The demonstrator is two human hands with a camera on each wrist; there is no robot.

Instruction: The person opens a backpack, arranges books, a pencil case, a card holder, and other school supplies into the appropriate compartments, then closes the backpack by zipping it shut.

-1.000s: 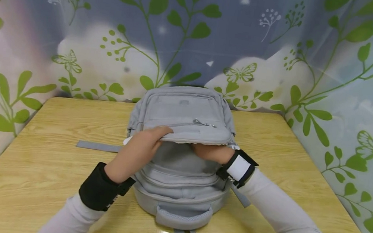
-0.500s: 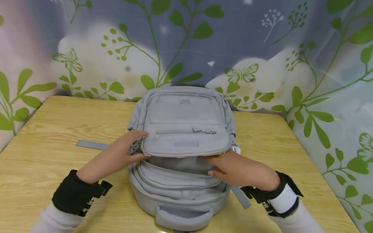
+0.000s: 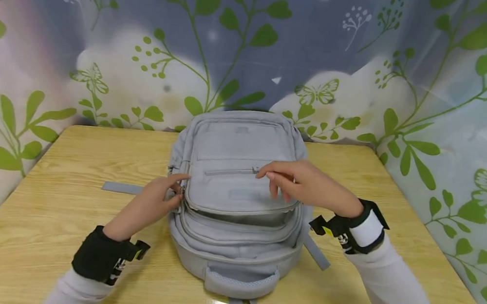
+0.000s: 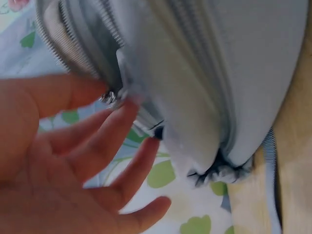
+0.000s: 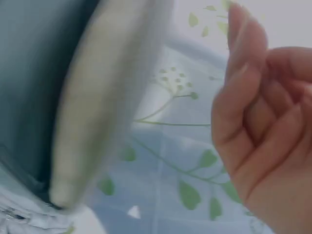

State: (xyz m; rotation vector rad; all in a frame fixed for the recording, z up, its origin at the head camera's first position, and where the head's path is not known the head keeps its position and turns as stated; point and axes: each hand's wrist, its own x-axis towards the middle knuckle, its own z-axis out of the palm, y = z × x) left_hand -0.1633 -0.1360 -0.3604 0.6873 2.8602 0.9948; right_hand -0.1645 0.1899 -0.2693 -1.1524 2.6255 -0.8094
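Observation:
A grey backpack [image 3: 244, 147] lies on the table with its front compartment unzipped and the front panel sagging over the gap. At the left side of that opening, my left hand [image 3: 147, 206] pinches a metal zipper pull [image 4: 111, 99] between thumb and index finger; the other fingers spread loosely beside the bag. My right hand [image 3: 310, 185] hovers over the front panel near its small pocket zipper [image 3: 233, 171], fingers loosely bent. In the right wrist view, the hand [image 5: 273, 126] holds nothing and stands apart from the blurred panel edge [image 5: 105, 102].
The wooden table [image 3: 89, 156] carries the bag near its middle. A grey strap [image 3: 123, 188] sticks out left, another strap [image 3: 316, 253] right. The carry handle [image 3: 241, 284] points toward me. Patterned curtains [image 3: 253, 50] close off the back and sides.
My right hand has come out of the compartment and risen above the front panel. The panel has dropped lower over the opening. My left hand has shifted from the panel's edge to the left-side zipper.

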